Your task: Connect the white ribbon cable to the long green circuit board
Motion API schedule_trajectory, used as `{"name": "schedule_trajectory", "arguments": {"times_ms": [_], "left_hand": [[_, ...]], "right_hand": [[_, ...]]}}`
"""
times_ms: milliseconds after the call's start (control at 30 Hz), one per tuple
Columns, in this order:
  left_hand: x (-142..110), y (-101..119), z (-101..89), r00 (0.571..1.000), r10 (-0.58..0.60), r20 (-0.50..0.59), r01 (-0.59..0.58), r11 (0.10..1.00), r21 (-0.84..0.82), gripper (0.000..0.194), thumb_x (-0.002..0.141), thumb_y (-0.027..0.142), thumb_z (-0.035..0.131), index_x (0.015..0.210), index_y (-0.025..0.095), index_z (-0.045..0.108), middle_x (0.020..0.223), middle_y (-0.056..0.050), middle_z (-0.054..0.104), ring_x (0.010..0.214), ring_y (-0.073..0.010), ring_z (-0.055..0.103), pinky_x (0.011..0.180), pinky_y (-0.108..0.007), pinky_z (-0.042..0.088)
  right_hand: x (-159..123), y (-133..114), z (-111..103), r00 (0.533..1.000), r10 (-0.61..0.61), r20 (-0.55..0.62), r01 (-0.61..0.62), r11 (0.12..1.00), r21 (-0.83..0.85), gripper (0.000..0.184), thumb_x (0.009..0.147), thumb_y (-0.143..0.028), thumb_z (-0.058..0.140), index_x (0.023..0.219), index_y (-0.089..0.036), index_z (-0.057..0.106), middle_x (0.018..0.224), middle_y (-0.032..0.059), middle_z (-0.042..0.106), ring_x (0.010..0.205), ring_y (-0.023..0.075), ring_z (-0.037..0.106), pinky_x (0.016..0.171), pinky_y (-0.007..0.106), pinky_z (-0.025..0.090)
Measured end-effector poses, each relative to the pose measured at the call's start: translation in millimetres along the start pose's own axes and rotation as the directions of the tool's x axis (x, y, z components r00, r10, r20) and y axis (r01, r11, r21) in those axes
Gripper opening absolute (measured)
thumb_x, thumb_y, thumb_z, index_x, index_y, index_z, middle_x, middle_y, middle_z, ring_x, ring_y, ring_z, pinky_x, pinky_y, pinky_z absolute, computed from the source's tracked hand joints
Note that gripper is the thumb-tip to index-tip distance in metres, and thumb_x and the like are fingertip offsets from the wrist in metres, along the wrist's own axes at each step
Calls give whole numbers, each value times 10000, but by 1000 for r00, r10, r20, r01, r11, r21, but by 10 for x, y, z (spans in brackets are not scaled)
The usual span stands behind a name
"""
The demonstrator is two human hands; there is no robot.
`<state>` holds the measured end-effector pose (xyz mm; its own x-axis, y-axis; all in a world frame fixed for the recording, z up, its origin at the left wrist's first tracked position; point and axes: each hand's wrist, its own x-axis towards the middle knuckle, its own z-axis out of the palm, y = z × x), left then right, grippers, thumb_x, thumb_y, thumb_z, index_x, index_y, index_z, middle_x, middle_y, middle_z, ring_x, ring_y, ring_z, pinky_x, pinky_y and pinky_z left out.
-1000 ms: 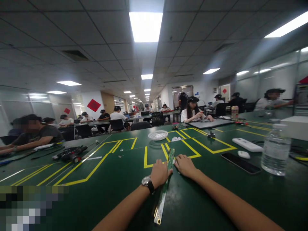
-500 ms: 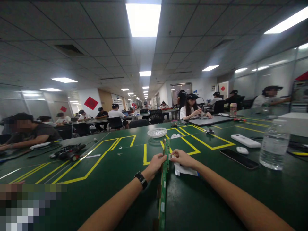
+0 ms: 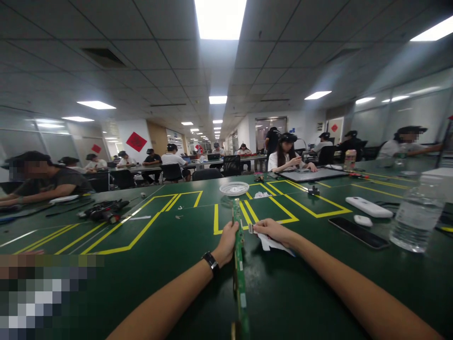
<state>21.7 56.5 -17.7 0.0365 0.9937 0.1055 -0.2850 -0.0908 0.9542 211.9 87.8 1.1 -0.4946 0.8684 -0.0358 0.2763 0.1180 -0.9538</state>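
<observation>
A long, narrow green circuit board (image 3: 241, 274) stands on edge in front of me, running away from my body. My left hand (image 3: 226, 243) is closed around its left side near the far end. Just right of the board, my right hand (image 3: 272, 230) pinches a small silver connector-like piece (image 3: 251, 228), with a slight gap between piece and board. White paper (image 3: 274, 244) lies on the table below my right hand, partly covered by it. Whether the right fingers touch the paper, I cannot tell.
Beyond the board sits a white basket (image 3: 234, 189) on the green table (image 3: 170, 288) marked with yellow tape. At right are a phone (image 3: 358, 233), a white device (image 3: 368, 207) and a water bottle (image 3: 415, 217). Dark gear (image 3: 104, 210) lies left. Several people sit around.
The board has swung slightly, its far end shifting left. My right hand with the silver piece now sits farther from the board. The whole view has shifted a little.
</observation>
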Motion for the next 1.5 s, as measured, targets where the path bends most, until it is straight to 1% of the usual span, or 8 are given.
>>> {"name": "schedule_trajectory", "arguments": {"times_ms": [100,200,333,667,833,1067,1233,1500], "left_hand": [[10,2,-23,1000,-7,-20,7,1000,-4,325,790,485,588,861,177,512,543,82,463,389,-49,416,431,-166,395],[-24,-2,13,996,-32,89,30,999,21,311,749,420,664,866,149,565,629,28,567,471,-70,516,487,-181,439],[-61,-17,57,971,-51,233,37,997,67,352,749,433,667,923,134,603,734,-19,635,590,-103,598,566,-199,474],[-41,23,51,992,7,126,-8,1000,8,316,778,384,646,956,135,569,780,-39,652,641,-119,620,601,-212,506],[-30,25,42,996,-18,85,17,1000,4,275,782,356,637,948,163,534,670,23,602,497,-75,552,486,-172,456],[-40,73,33,985,-116,131,113,993,29,238,766,358,628,861,157,543,593,36,568,412,-69,507,389,-161,385],[-45,69,32,978,-89,188,81,996,49,289,772,398,644,885,143,568,585,26,589,418,-69,513,411,-163,402],[-33,41,19,977,-83,195,81,997,18,217,797,341,627,891,149,585,607,24,608,438,-71,531,467,-176,455]], "right_hand": [[-32,-1,-48,997,38,-62,-39,999,-9,371,729,-508,646,727,-139,608,489,-68,454,416,46,330,397,189,204],[-51,-3,-82,987,39,-156,-42,999,-13,352,738,-497,640,715,-149,592,487,-68,455,412,49,350,393,185,232],[-36,21,-91,985,35,-170,-33,999,17,357,730,-507,648,730,-158,574,506,-67,473,417,48,370,387,177,250],[-22,32,5,992,-54,-112,59,997,41,348,748,-470,640,758,-122,633,599,-14,606,463,61,452,425,176,358],[12,83,-32,991,-45,-129,53,997,59,329,744,-455,649,788,-130,629,655,-2,650,481,69,482,441,181,367],[12,8,95,992,-7,-126,33,978,205,302,738,-439,665,754,-142,613,614,-13,642,475,68,480,458,184,345],[-2,-37,210,996,-10,-94,29,978,204,330,744,-464,662,743,-137,618,608,-7,641,490,75,498,477,188,360],[-5,-21,167,994,1,-112,23,978,208,283,765,-409,654,711,-134,614,609,10,651,477,75,487,460,185,349]]}}
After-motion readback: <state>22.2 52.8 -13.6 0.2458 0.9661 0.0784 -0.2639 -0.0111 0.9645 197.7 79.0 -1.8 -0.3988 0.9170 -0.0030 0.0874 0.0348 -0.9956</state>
